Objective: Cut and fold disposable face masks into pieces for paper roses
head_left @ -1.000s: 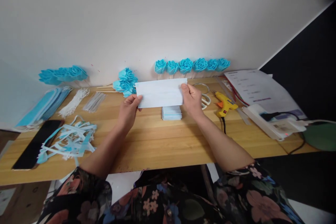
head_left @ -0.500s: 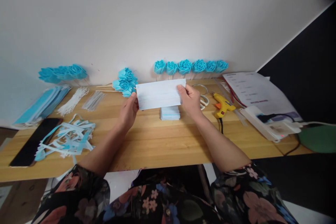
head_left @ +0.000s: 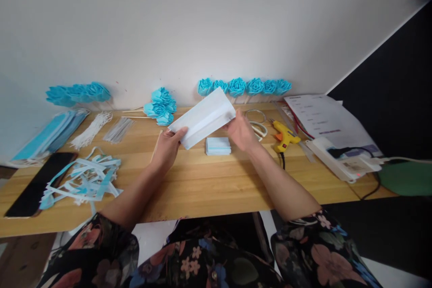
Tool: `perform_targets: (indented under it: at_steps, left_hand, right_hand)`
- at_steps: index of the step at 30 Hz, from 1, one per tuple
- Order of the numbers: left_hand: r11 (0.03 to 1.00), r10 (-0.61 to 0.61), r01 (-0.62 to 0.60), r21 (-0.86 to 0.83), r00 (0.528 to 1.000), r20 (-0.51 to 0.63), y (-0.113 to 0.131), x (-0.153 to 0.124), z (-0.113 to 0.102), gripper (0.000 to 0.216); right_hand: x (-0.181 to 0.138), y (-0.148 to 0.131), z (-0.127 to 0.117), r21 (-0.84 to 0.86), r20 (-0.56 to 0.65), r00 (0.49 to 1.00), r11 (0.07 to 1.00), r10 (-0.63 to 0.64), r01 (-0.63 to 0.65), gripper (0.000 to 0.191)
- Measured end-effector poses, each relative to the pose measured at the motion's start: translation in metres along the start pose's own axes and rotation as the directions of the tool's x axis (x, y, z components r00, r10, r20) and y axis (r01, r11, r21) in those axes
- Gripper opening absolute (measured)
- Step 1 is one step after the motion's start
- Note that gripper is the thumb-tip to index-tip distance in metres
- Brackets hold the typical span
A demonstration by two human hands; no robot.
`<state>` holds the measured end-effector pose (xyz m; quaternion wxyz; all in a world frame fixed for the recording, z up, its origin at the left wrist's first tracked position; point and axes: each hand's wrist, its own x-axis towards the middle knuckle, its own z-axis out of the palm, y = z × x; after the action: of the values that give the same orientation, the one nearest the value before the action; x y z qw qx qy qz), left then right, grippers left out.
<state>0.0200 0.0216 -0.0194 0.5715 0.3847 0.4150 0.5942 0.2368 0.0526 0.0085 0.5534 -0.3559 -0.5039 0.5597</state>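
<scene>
Held up over the table between both hands is a whitish rectangular face mask sheet (head_left: 204, 117), with no ear loops showing; it slants up to the right and a crease runs along it. My left hand (head_left: 169, 146) pinches its lower left end, thumb on top. My right hand (head_left: 241, 130) grips the right end, its fingers partly hidden behind the sheet. Just below lies a small stack of cut pale mask pieces (head_left: 218, 146). Blue flowers on sticks (head_left: 161, 105) lie behind my left hand, and white-handled scissors (head_left: 258, 130) are beyond my right wrist.
On the left are blue masks (head_left: 50, 137), white ear loops (head_left: 92, 130), wire strips (head_left: 118, 130), a phone (head_left: 37, 186) and a heap of cut strips (head_left: 84, 177). A yellow glue gun (head_left: 284, 135), a power strip (head_left: 337, 162) and paper sheets (head_left: 332, 119) occupy the right. More blue flowers (head_left: 236, 86) line the wall.
The sheet has turned from nearly level to a slant, right end higher, and now shows a lengthwise crease. My right hand has shifted its grip, and its thumb is no longer flat on the front.
</scene>
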Motion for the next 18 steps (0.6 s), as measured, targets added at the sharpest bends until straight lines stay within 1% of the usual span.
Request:
perform_targets:
  at_steps: [2,5,7,9,11,12,13,15,18]
  left_hand:
    - [0.999,-0.02,0.02,-0.03,1.0,-0.004,-0.001,-0.003,0.004,0.046]
    - [0.997,-0.06,0.061,-0.039,0.998,0.028,0.003,-0.005,0.006,0.047]
    - [0.993,-0.098,0.103,-0.054,0.992,0.084,0.008,-0.004,0.003,0.049]
    - [0.982,-0.165,0.179,-0.062,0.969,0.186,0.014,-0.001,-0.001,0.058]
    - [0.97,-0.22,0.241,-0.037,0.93,0.296,0.017,0.001,-0.006,0.068]
    - [0.968,-0.234,0.251,-0.009,0.914,0.333,0.017,0.001,-0.007,0.07]
    - [0.969,-0.238,0.244,0.028,0.907,0.347,0.016,0.001,-0.008,0.069]
    - [0.97,-0.235,0.201,0.134,0.915,0.327,0.011,-0.003,-0.007,0.06]
    - [0.954,-0.216,0.154,0.259,0.949,0.232,0.005,-0.009,-0.002,0.047]
  right_hand:
    - [0.0,0.006,0.004,0.029,0.019,0.999,0.998,0.047,-0.047,0.056]
    - [0.0,0.013,0.006,0.05,-0.106,0.992,0.997,0.069,-0.064,0.047]
    - [-0.001,0.012,0.005,0.065,-0.131,0.987,0.994,0.098,-0.09,0.046]
    - [-0.002,0.01,0.004,0.07,-0.089,0.986,0.988,0.142,-0.136,0.046]
    - [-0.004,0.007,0.003,0.047,-0.017,0.985,0.984,0.173,-0.172,0.046]
    - [-0.006,0.007,0.003,0.016,0.024,0.983,0.983,0.18,-0.181,0.046]
    - [-0.008,0.006,0.003,-0.028,0.067,0.981,0.983,0.181,-0.18,0.045]
    - [-0.011,0.007,0.005,-0.143,0.145,0.976,0.979,0.165,-0.144,0.042]
    - [-0.014,0.008,0.008,-0.278,0.213,0.969,0.959,0.121,-0.058,0.039]
